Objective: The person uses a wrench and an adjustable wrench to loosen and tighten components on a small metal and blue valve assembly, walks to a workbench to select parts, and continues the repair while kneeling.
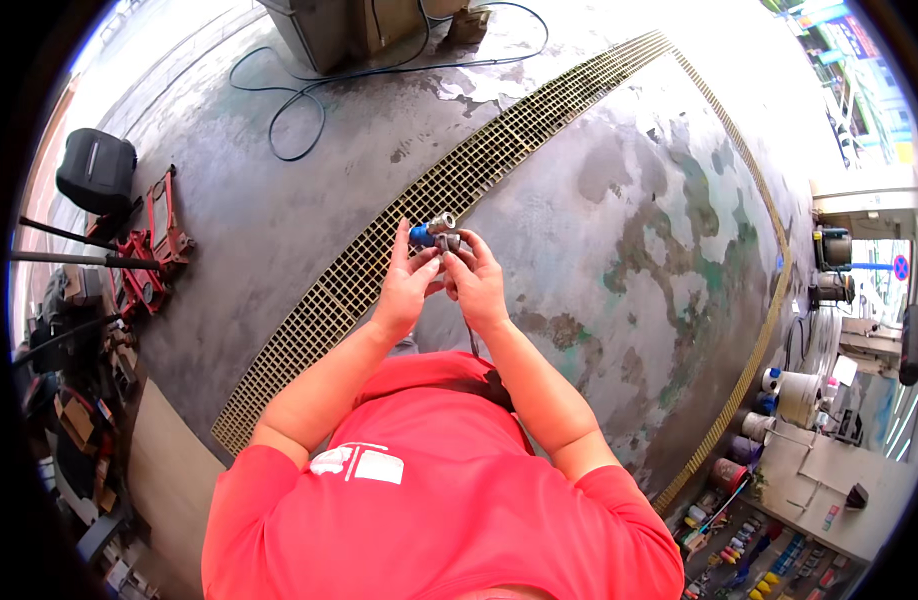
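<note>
In front of my torso, both hands are closed around a small metal fitting with a blue part (422,235). Its round silver end points up and to the right, away from me. My left hand (409,280) pinches it from the left, one finger stretched up along the blue part. From the right, my right hand (476,280) grips its lower metal portion, with the fingertips of both hands nearly meeting. The fingers cover the underside, so its exact kind cannot be told. A thin dark strand hangs below my right hand beside the wrist.
A metal drain grating (499,140) crosses the stained floor diagonally beyond my hands. A dark hose (309,92) lies looped at the far left. Red floor jacks (144,260) stand at left. Buckets (799,395) and a workbench (814,490) line the right side.
</note>
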